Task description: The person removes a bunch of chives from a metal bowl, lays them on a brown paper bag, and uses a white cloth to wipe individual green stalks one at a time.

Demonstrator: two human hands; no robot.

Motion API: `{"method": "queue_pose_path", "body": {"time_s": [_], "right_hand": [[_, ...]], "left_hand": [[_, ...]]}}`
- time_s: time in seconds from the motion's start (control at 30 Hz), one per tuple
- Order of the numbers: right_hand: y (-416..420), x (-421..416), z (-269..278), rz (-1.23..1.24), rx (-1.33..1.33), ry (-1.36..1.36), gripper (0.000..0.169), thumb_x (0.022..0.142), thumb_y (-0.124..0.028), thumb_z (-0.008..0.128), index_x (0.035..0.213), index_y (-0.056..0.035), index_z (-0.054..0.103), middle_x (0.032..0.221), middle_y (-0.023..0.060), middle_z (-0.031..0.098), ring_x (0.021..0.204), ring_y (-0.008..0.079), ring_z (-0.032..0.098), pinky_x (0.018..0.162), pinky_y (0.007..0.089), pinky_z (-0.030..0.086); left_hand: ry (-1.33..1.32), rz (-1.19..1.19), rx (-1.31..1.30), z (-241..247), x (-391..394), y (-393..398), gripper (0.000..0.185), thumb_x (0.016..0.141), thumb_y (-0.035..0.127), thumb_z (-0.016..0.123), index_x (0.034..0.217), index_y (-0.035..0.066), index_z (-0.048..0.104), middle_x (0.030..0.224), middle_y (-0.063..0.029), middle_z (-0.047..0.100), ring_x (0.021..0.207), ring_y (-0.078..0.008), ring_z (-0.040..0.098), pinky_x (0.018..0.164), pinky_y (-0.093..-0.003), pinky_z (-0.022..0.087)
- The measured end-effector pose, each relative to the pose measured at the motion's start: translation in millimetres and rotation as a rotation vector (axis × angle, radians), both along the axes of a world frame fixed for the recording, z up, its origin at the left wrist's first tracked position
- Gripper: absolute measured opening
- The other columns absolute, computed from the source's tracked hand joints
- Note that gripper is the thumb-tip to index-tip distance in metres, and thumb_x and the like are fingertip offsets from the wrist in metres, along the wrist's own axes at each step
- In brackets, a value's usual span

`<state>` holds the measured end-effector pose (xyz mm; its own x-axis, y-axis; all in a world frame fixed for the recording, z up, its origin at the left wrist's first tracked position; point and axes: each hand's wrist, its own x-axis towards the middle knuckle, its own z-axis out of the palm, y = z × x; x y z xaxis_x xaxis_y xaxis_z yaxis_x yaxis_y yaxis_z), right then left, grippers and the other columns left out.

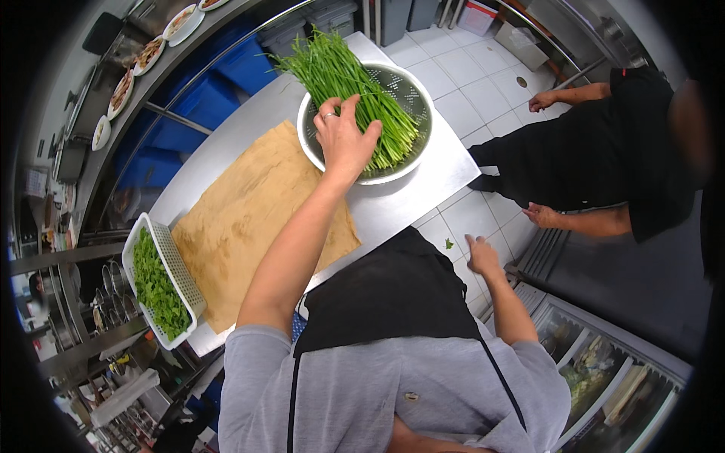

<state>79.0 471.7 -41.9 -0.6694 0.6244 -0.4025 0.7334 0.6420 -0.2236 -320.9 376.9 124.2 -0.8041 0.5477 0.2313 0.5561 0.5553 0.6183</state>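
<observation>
A thick bundle of long green chives [362, 107] lies across a stainless steel colander [427, 113], leaf ends hanging past the far rim and pale stems inside. My left hand [346, 133] is over the near side of the bundle, its fingers bent and apart; whether the fingertips press on the stalks is hard to tell. Beside the colander, a worn wooden cutting board [260, 209] covers much of the metal table [408, 201]. Down at my right side, away from the table, my right hand [482, 255] hangs with nothing in it, index finger extended.
At the table's left end stands a white plastic basket [184, 283] of leafy greens. A person in black [589, 153] is close on the right. Blue bins [190, 107] sit under a shelf bearing filled plates [148, 55]. A glass-topped chest [600, 368] is behind me on the right.
</observation>
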Motion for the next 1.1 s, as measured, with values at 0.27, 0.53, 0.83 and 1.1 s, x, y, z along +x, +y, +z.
{"method": "queue_pose_path", "body": {"time_s": [0.27, 0.53, 0.83, 1.1], "right_hand": [[-22.8, 67.5, -71.1, -0.285, -0.092, 0.02, 0.017, 0.083, -0.019, 0.06, 0.088, -0.0051, 0.07, 0.09, 0.0225, 0.07, 0.088, 0.0395, 0.068, 0.082, 0.0504, 0.054], [34.6, -107.2, 102.4, -0.231, -0.296, 0.607, 0.021, 0.087, -0.023, 0.064, 0.086, -0.0016, 0.068, 0.066, 0.0135, 0.063, 0.064, 0.0255, 0.065, 0.06, 0.0373, 0.051], [60.1, -330.9, 168.6, 0.174, 0.071, 0.7, 0.027, 0.083, -0.013, 0.068, 0.105, 0.0025, 0.065, 0.104, 0.0257, 0.068, 0.092, 0.0386, 0.067, 0.083, 0.0405, 0.054], [78.9, -372.5, 125.5, -0.179, -1.229, 0.6, 0.043, 0.075, 0.003, 0.077, 0.116, 0.0044, 0.066, 0.108, 0.0163, 0.071, 0.095, 0.0237, 0.069, 0.086, 0.0339, 0.055]], "left_hand": [[-0.509, 0.255, 0.059, -3.4, -5.4, 16.3, 0.118, 0.069, 0.028, 0.088, 0.156, 0.006, 0.011, 0.158, -0.0283, 0.005, 0.145, -0.0485, 0.014, 0.118, -0.0487, 0.026], [-0.669, 0.382, 0.024, 7.0, -2.5, 31.9, 0.137, 0.064, 0.032, 0.091, 0.156, 0.003, -0.007, 0.153, -0.0352, 0.02, 0.146, -0.0443, 0.019, 0.119, -0.047, 0.024], [-0.729, 0.346, 0.388, -25.3, -26.5, 30.1, 0.089, 0.073, -0.011, 0.066, 0.149, -0.001, 0.019, 0.128, -0.0227, 0.054, 0.113, -0.0337, 0.059, 0.093, -0.0404, 0.053], [-1.442, 0.26, 0.858, -47.9, -56.2, 15.7, 0.044, 0.074, -0.011, 0.054, 0.117, -0.008, 0.051, 0.108, -0.0194, 0.06, 0.092, -0.0333, 0.064, 0.085, -0.0444, 0.057]]}}
